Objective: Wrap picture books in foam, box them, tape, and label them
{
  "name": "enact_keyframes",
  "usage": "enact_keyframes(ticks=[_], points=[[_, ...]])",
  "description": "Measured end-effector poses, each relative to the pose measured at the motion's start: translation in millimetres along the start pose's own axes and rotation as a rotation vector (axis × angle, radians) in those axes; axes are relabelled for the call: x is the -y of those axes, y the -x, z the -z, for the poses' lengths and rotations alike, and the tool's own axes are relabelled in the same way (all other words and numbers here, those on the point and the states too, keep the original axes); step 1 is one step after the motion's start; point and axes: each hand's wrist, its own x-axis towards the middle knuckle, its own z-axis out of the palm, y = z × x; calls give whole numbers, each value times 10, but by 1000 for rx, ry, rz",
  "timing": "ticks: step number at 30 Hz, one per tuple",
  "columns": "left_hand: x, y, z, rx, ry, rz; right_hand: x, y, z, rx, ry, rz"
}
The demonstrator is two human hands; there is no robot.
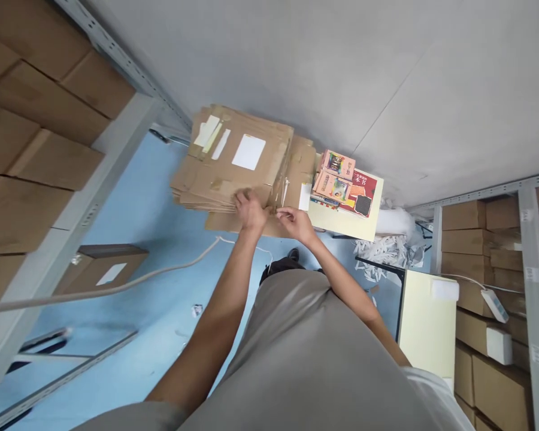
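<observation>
A thick stack of flattened cardboard boxes [215, 161], with white labels and tape on top, stands before me. My left hand [250, 211] rests against its front right edge, fingers curled and thumb pointing toward the other hand. Just to the right, my right hand [295, 223] is pinched at the fingertips, close to the left thumb. Whatever lies between the fingers of either hand is too small to make out. A second cardboard stack [302, 160] sits against the right side of the first, with a thin pale strip near its edge.
Pink packs [335, 187] and a red printed sheet [363, 194] lie on a pale table [363, 230] at right. Shelves of boxes [49, 149] flank the left, more boxes [465, 239] the right. A white cable [161, 275] crosses at left; shredded paper [384, 251] lies low right.
</observation>
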Motion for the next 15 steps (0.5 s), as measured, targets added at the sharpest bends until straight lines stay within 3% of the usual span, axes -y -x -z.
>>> enact_keyframes(ticks=[4, 8, 12, 15], points=[[71, -111, 80, 6, -94, 78, 17, -84, -111, 26, -20, 8], [126, -170, 330, -40, -9, 139, 43, -111, -112, 27, -45, -14], [-19, -131, 792, -274, 75, 105, 86, -92, 27, -11, -128, 5], [-338, -41, 1182, -468, 220, -99, 89, 6, 284, -119, -198, 44]])
